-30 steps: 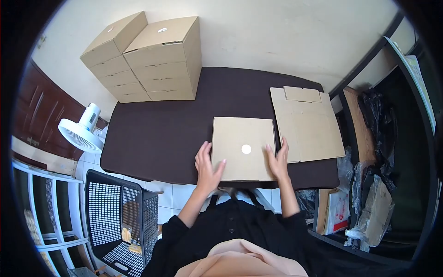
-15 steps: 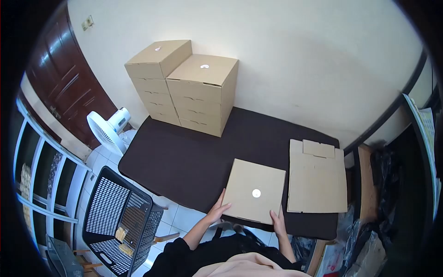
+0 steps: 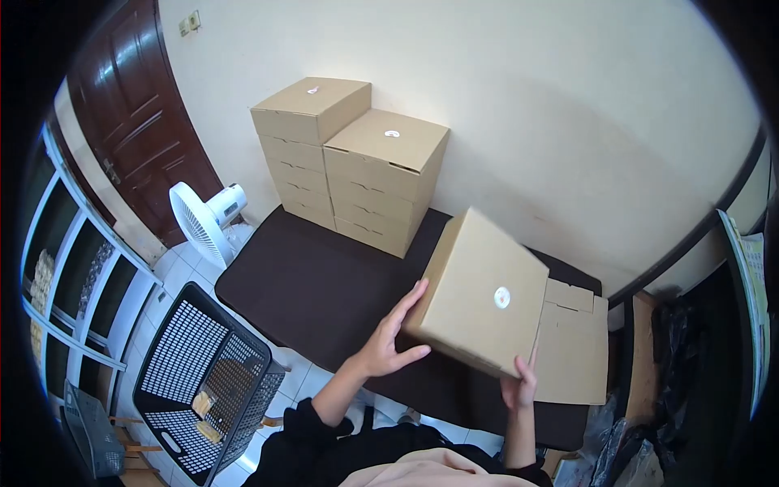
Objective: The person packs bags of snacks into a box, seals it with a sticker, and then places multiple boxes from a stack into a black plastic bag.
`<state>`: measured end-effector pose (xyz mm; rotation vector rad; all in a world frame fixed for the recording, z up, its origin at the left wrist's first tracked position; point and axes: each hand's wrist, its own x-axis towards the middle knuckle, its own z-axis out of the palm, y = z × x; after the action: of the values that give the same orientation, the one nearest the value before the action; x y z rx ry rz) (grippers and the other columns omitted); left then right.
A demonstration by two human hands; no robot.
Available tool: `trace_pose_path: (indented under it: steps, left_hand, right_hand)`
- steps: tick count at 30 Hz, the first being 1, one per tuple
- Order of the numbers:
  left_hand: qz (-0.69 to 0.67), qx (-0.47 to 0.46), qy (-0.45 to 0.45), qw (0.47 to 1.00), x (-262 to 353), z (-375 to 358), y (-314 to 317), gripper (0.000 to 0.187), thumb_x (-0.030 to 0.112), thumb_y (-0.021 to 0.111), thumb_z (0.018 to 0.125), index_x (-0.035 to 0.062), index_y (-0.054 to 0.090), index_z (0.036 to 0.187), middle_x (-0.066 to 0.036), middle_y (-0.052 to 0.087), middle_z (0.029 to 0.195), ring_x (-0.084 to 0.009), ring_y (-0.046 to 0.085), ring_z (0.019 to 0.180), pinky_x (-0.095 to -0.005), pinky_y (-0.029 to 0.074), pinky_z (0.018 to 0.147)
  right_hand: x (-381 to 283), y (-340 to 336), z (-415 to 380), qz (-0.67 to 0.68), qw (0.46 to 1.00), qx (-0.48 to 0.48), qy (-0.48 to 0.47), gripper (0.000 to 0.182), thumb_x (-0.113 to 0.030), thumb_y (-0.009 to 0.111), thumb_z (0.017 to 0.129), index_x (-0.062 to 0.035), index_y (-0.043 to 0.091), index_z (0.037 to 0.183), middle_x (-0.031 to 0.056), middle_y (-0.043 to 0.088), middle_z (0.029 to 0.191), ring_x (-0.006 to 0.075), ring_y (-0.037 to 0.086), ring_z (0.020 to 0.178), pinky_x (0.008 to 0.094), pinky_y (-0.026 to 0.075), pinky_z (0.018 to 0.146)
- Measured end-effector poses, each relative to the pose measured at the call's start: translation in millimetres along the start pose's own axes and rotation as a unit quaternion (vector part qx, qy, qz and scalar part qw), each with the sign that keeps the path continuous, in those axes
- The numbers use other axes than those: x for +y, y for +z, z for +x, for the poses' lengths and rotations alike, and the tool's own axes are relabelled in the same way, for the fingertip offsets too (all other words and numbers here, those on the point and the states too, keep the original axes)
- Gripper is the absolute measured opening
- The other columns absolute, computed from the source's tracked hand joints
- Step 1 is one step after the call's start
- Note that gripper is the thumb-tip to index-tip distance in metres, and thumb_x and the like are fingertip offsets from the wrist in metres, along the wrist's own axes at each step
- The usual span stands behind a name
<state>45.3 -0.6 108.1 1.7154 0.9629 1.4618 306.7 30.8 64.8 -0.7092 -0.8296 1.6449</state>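
Observation:
I hold a closed cardboard box (image 3: 484, 294) with a round white sticker on its lid, lifted above the dark table (image 3: 316, 284) and tilted. My left hand (image 3: 392, 335) presses against its left side. Under the box's near right corner, my right hand (image 3: 520, 384) grips it from below. Two stacks of matching boxes (image 3: 357, 166) stand at the table's far left against the wall.
Flat unfolded cardboard sheets (image 3: 572, 349) lie on the table's right end. A white fan (image 3: 207, 223) stands left of the table, and a black mesh basket (image 3: 199, 381) sits on the floor. A dark wooden door (image 3: 130, 122) and white shelving (image 3: 57, 284) are at the left.
The box has been lifted off the table and raised toward the stacks, tilting. Both hands went up with it, and the view turned upward and to the left.

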Motion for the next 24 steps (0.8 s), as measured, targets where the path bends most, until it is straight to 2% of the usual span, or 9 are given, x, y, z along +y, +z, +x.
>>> trace_pose_path:
  steps: [2, 4, 9, 12, 14, 17, 21, 23, 24]
  left_hand:
    - [0.146, 0.012, 0.063, 0.987, 12.3, 23.4, -19.1, 0.079, 0.016, 0.065, 0.073, 0.0021, 0.018, 0.135, -0.019, 0.018, 0.140, -0.0309, 0.016, 0.131, -0.0392, 0.015, 0.105]
    - [0.176, 0.075, 0.103, 0.976, 16.8, 40.8, -38.8, 0.080, 0.016, 0.064, 0.074, 0.0026, 0.015, 0.136, -0.019, 0.013, 0.141, -0.0312, 0.015, 0.131, -0.0394, 0.016, 0.105]
    - [0.222, 0.123, 0.085, 0.964, 16.7, 52.6, -105.2, 0.081, 0.017, 0.060, 0.076, 0.0034, 0.009, 0.137, -0.017, 0.007, 0.143, -0.0302, 0.013, 0.131, -0.0431, 0.019, 0.103]
    - [0.238, 0.135, 0.052, 0.960, 2.7, 51.4, -144.8, 0.078, 0.016, 0.059, 0.077, 0.0044, 0.010, 0.137, -0.016, 0.008, 0.142, -0.0300, 0.014, 0.131, -0.0461, 0.021, 0.102]
    - [0.234, 0.160, 0.035, 0.958, -6.8, 52.5, -167.6, 0.075, 0.015, 0.058, 0.078, 0.0057, 0.011, 0.137, -0.016, 0.009, 0.142, -0.0299, 0.015, 0.131, -0.0467, 0.021, 0.101]
    - [0.229, 0.172, 0.022, 0.958, -14.3, 61.7, -193.5, 0.074, 0.014, 0.057, 0.079, 0.0060, 0.012, 0.136, -0.016, 0.009, 0.142, -0.0298, 0.015, 0.131, -0.0469, 0.020, 0.102]
    - [0.264, 0.157, 0.019, 0.951, -23.0, 79.2, -214.6, 0.072, 0.016, 0.058, 0.079, 0.0043, 0.014, 0.136, -0.017, 0.009, 0.142, -0.0308, 0.014, 0.131, -0.0460, 0.016, 0.104]
    - [0.272, 0.146, 0.027, 0.951, -27.4, 91.9, -223.6, 0.073, 0.019, 0.057, 0.079, 0.0032, 0.014, 0.136, -0.017, 0.007, 0.142, -0.0312, 0.012, 0.131, -0.0457, 0.014, 0.104]
    - [0.282, 0.136, 0.032, 0.949, -29.7, 98.1, -226.7, 0.073, 0.021, 0.057, 0.080, 0.0022, 0.013, 0.136, -0.017, 0.005, 0.143, -0.0316, 0.010, 0.132, -0.0455, 0.012, 0.105]
  right_hand:
    - [8.1, 6.4, 25.0, 0.044, 0.999, -0.017, 0.004, 0.059, -0.024, 0.050, 0.083, -0.0058, 0.024, 0.133, 0.0098, 0.037, 0.131, 0.0242, 0.036, 0.120, 0.0401, 0.028, 0.099]
    - [-8.5, 50.7, 55.9, 0.051, 0.997, -0.042, -0.026, 0.057, -0.024, 0.049, 0.084, -0.0060, 0.026, 0.133, 0.0096, 0.038, 0.131, 0.0236, 0.035, 0.121, 0.0399, 0.028, 0.099]
    - [-42.7, 158.7, 147.3, -0.036, 0.990, -0.113, -0.083, 0.058, -0.017, 0.047, 0.085, -0.0105, 0.020, 0.136, 0.0084, 0.034, 0.132, 0.0218, 0.036, 0.120, 0.0371, 0.032, 0.096]
    - [-49.0, 206.6, 200.3, -0.061, 0.989, -0.125, -0.045, 0.060, -0.018, 0.048, 0.084, -0.0145, 0.019, 0.136, 0.0088, 0.037, 0.129, 0.0210, 0.040, 0.116, 0.0382, 0.038, 0.089]
    - [-45.6, 235.3, 223.9, -0.099, 0.988, -0.119, -0.015, 0.072, -0.015, 0.054, 0.081, -0.0072, 0.010, 0.138, 0.0154, 0.035, 0.129, 0.0248, 0.038, 0.118, 0.0376, 0.033, 0.095]
    - [-27.5, 260.6, 254.1, -0.144, 0.986, -0.089, 0.013, 0.076, -0.017, 0.055, 0.080, -0.0064, 0.006, 0.138, 0.0171, 0.035, 0.130, 0.0256, 0.038, 0.118, 0.0370, 0.033, 0.095]
    - [-4.8, 264.0, 291.1, -0.143, 0.986, -0.084, 0.006, 0.077, -0.017, 0.056, 0.079, -0.0052, 0.009, 0.138, 0.0182, 0.034, 0.131, 0.0266, 0.039, 0.117, 0.0361, 0.033, 0.095]
    - [13.1, 254.2, 313.2, -0.384, 0.904, 0.062, -0.179, 0.076, -0.017, 0.058, 0.078, -0.0041, 0.012, 0.137, 0.0203, 0.035, 0.131, 0.0282, 0.037, 0.120, 0.0368, 0.032, 0.096]
    - [12.9, 264.5, 303.8, -0.385, 0.903, 0.065, -0.179, 0.076, -0.017, 0.058, 0.078, -0.0041, 0.012, 0.137, 0.0203, 0.035, 0.131, 0.0282, 0.037, 0.120, 0.0368, 0.032, 0.096]
